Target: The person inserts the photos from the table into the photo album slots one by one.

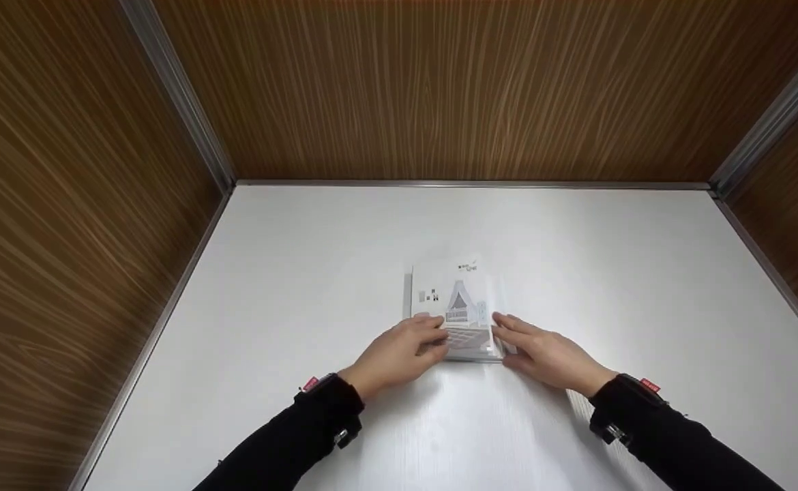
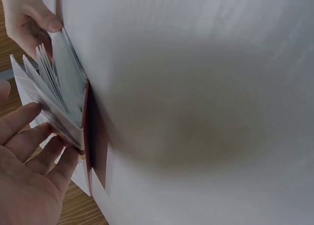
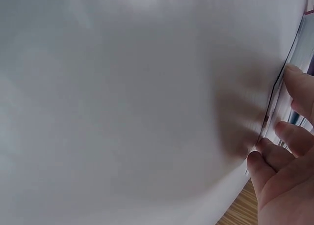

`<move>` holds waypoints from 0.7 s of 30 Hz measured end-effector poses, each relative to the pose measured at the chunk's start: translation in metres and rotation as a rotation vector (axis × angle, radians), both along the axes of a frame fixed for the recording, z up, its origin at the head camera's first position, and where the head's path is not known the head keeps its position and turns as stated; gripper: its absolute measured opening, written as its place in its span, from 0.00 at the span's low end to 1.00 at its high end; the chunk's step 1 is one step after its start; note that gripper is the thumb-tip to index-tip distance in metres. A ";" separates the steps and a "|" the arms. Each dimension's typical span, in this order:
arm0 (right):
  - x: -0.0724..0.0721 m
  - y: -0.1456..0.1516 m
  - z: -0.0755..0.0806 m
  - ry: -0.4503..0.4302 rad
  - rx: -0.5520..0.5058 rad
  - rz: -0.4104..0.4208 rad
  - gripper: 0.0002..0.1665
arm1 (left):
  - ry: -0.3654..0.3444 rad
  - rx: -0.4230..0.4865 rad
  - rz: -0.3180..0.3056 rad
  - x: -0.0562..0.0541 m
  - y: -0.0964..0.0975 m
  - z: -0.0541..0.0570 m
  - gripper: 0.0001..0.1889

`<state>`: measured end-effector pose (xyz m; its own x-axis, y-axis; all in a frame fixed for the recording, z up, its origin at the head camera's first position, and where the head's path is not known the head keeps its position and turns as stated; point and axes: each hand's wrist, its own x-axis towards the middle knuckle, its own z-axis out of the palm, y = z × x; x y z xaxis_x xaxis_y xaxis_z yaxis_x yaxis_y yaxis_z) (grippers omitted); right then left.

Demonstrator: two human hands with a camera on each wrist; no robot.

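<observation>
A small book with a pale cover, printed with a tent-like drawing, lies on the white table between both hands. My left hand is at its left side, its fingers resting along the cover and edge. In the left wrist view the pages of the book stand fanned apart near a reddish lower board, and the left fingers lie against the cover, thumb apart. My right hand holds the right edge of the book, thumb near the front corner. In the right wrist view its fingertips reach the table beside the pages.
A white table surrounds the book. Brown wood-grain panels with metal edging rise at the back and both sides. Black sleeves with wrist-worn devices cover both forearms.
</observation>
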<state>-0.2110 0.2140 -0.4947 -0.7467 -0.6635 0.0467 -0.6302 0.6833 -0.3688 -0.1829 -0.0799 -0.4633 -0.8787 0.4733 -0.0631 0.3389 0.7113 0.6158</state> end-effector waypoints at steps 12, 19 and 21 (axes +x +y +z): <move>-0.010 0.014 0.007 -0.017 -0.022 0.059 0.26 | 0.337 -0.340 -0.199 0.004 0.010 -0.013 0.27; -0.019 0.021 0.011 -0.018 -0.021 0.029 0.23 | 0.371 -0.353 -0.194 0.001 0.013 -0.014 0.26; -0.023 0.024 0.013 -0.017 -0.021 0.003 0.22 | 0.341 -0.305 -0.167 -0.002 0.013 -0.011 0.24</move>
<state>-0.2344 0.2379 -0.4815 -0.7459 -0.6644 0.0484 -0.6255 0.6736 -0.3937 -0.1850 -0.0672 -0.4740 -0.7869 0.6144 0.0577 0.6101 0.7607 0.2216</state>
